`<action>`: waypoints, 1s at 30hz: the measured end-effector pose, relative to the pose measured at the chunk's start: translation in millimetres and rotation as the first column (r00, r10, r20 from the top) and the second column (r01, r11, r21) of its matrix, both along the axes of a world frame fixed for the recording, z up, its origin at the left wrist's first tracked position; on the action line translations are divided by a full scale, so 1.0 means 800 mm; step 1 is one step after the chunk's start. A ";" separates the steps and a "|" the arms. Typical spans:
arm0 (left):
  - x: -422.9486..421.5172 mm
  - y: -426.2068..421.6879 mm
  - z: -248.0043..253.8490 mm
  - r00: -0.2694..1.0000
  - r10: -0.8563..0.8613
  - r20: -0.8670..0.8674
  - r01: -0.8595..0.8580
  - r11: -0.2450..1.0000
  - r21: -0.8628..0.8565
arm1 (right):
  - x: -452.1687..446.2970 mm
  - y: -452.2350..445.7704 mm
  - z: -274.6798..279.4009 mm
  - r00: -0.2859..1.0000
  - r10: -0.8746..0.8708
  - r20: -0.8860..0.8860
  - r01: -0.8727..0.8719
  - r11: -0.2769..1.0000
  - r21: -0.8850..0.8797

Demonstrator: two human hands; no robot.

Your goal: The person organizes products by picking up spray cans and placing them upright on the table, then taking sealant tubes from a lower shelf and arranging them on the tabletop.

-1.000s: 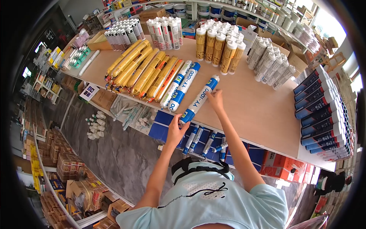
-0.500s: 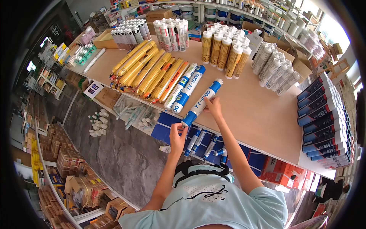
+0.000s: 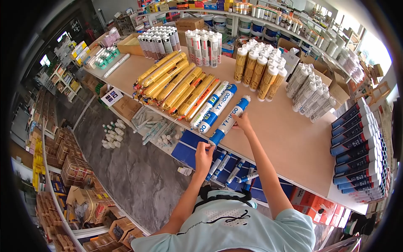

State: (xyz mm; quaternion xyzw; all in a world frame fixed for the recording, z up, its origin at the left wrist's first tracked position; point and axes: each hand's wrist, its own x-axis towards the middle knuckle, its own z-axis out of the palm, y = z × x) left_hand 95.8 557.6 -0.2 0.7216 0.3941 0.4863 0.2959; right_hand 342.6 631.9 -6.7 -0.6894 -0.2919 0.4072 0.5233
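Observation:
A blue-and-white sealant sausage (image 3: 228,122) marked YY-1000 lies slantwise at the table's front edge. At its near end, my left hand (image 3: 204,156) pinches the tip with closed fingers. Partway along the right side, my right hand (image 3: 243,122) has its thumb and fingers closed against the wrapper; some fingertips are hidden. Just left of it lie similar blue-and-white sausages (image 3: 221,103), side by side. Beyond those, a row of yellow sealant sausages (image 3: 183,87) lies in the same direction.
White-capped gold cartridges (image 3: 256,71) stand behind, with grey cartridges (image 3: 311,94) farther right. Dark blue cartridges (image 3: 350,147) are stacked at the table's right end. Below the front edge, more blue-and-white sausages (image 3: 235,171) lie on blue boxes. Cardboard boxes (image 3: 90,201) fill shelves at left.
The view has shifted, so the table sits lower and farther right. The held sausage is slightly closer to its neighbours, and its printing looks turned. Both hands stay on it.

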 end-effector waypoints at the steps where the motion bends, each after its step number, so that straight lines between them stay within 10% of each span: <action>1: 0.002 0.001 0.002 1.000 -0.002 0.004 0.002 0.999 -0.035 | 0.001 0.003 0.001 1.000 0.001 0.001 -0.001 1.000 0.002; 26: 0.013 0.039 0.003 1.000 0.005 -0.001 -0.005 0.999 -0.045 | 0.025 0.072 -0.018 0.993 0.107 -0.048 -0.111 0.991 -0.080; 30: 0.013 0.039 0.004 0.999 -0.019 -0.029 0.019 1.000 -0.007 | 0.006 0.065 0.010 0.956 0.030 0.292 0.028 0.981 -0.191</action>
